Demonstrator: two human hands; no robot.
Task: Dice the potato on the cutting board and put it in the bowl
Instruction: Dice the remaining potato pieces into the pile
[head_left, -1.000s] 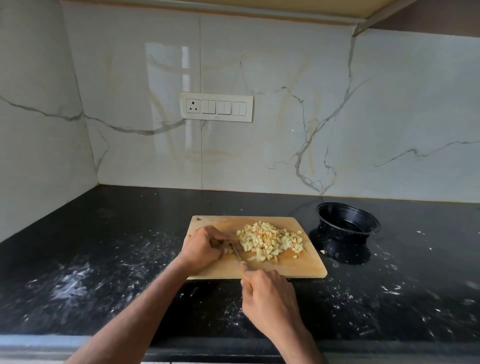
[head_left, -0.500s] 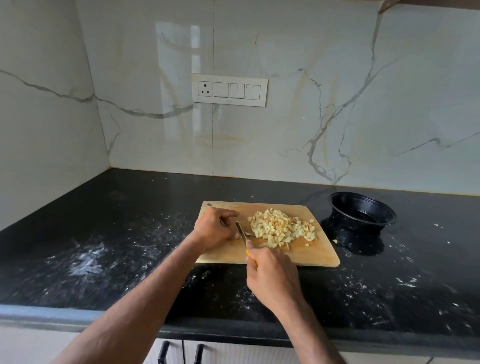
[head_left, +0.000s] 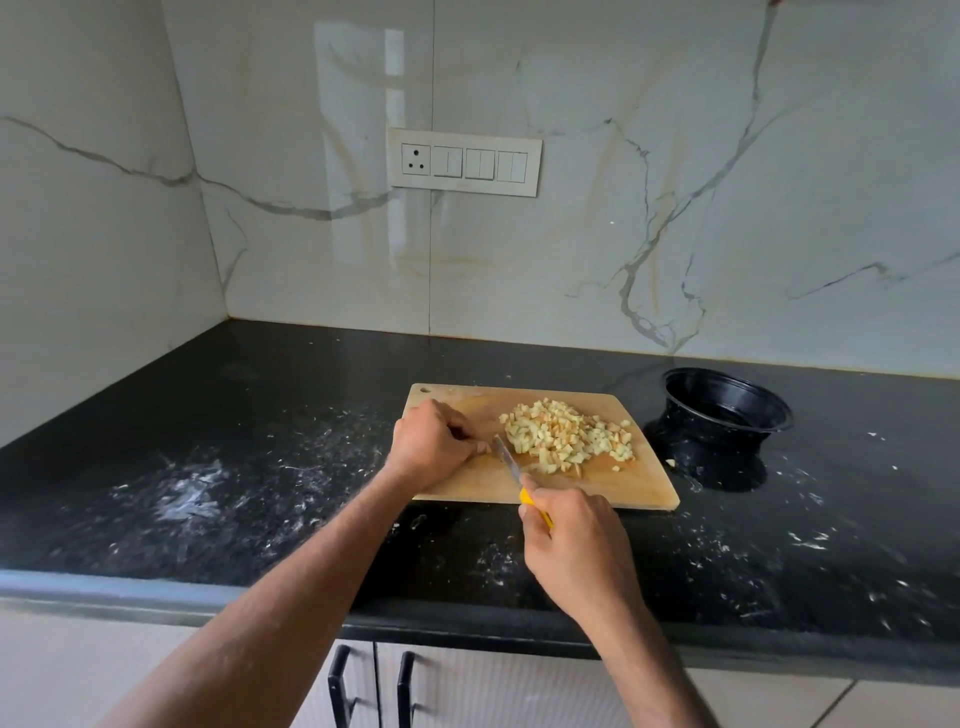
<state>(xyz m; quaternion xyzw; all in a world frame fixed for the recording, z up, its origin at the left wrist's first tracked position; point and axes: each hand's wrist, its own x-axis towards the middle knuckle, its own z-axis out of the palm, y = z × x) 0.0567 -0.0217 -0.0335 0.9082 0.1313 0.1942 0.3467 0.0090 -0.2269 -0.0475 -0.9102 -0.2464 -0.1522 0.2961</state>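
A: Where does it stand?

B: Most of the potato is a heap of small cubes (head_left: 569, 436) on the right half of the cutting board (head_left: 613, 486). The left hand (head_left: 431, 447) is curled over one last small bit (head_left: 484, 447), pinching it down on the board. The right hand (head_left: 574, 545) is wrapped round the yellow handle of the knife (head_left: 511, 465), with the blade angled just beside the left fingertips.

A: How should that last bit be cut?

B: I'd keep the fingertips tucked back, since the piece looks tiny and the blade sits almost against them. Short, straight presses down, not sawing. Then it joins the heap.

A: And the bowl?

B: The black bowl (head_left: 727, 402) sits on the counter (head_left: 260, 467) just past the board's right edge, with no potato that I can see in it. Nothing lies between heap and bowl, so lifting the board and sliding the cubes over with the blade looks easy.

A: Anything else around?

B: One stray cube (head_left: 670, 462) lies on the counter between board and bowl. White smears and crumbs cover the dark counter, a switch panel (head_left: 465, 162) sits on the wall, and cupboard handles (head_left: 371, 686) show below.
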